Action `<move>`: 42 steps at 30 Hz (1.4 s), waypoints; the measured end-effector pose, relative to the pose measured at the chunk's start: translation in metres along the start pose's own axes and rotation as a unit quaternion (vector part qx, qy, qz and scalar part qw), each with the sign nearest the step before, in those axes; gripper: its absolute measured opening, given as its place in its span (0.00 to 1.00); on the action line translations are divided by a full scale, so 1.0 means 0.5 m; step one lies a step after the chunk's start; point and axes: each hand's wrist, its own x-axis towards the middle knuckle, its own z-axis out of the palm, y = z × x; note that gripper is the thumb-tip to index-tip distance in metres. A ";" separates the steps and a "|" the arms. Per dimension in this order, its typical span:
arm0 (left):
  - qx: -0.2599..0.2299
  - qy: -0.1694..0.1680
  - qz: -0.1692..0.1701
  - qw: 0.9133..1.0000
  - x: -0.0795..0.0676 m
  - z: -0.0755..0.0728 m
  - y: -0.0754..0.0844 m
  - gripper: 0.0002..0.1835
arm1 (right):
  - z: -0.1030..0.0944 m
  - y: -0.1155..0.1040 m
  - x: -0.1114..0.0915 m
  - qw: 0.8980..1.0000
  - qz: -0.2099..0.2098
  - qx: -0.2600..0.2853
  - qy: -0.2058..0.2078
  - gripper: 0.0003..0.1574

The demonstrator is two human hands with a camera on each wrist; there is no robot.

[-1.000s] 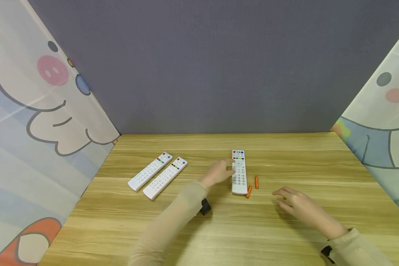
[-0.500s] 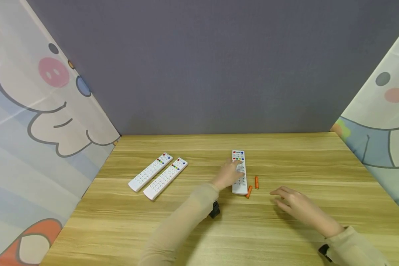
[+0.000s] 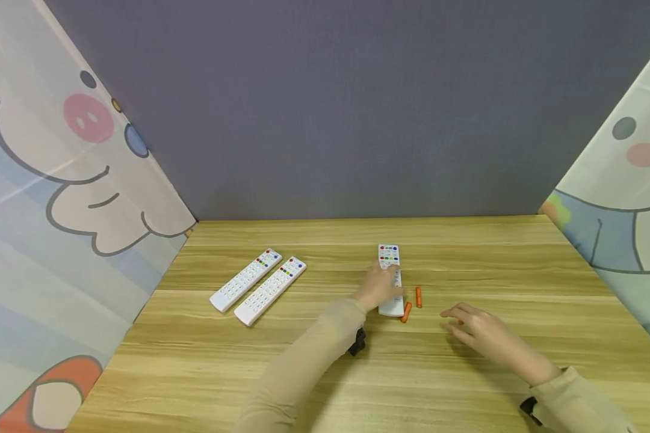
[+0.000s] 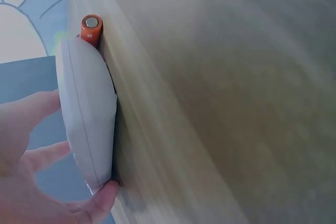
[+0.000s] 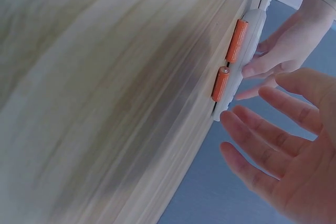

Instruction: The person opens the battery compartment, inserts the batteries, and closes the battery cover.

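Note:
A white remote control (image 3: 392,308) with coloured buttons lies face up near the middle of the wooden table. My left hand (image 3: 378,286) reaches over it from the left, its fingers and thumb spread across the width and gripping the edges. In the left wrist view, one fingertip (image 4: 108,191) touches the remote's side close to the tabletop. Two orange batteries lie just right of the remote: one battery (image 3: 406,312) beside its lower end, another battery (image 3: 418,297) slightly farther right. My right hand (image 3: 479,331) hovers right of the batteries, fingers loosely bent, holding nothing.
Two more white remotes, an outer remote (image 3: 245,280) and an inner remote (image 3: 269,291), lie slanted side by side at the left. A dark grey panel (image 3: 325,120) rises behind the table (image 3: 206,373). Printed cloth (image 3: 49,240) hangs at both sides.
My left hand has moved right from the middle remote's left edge to lie across it and take hold. The right hand has barely shifted. Remotes and batteries look unmoved.

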 end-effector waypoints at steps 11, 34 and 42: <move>0.016 0.005 -0.022 1.000 -0.004 0.002 0.007 0.28 | 0.002 0.003 0.000 1.000 0.000 0.006 -0.005 0.14; -0.151 -0.018 -0.019 0.988 -0.012 -0.047 -0.038 0.27 | 0.003 -0.004 0.005 1.000 0.005 0.020 -0.015 0.14; -0.386 -0.044 -0.064 0.919 -0.022 -0.057 -0.054 0.26 | 0.005 -0.004 0.009 0.999 -0.003 0.029 -0.023 0.14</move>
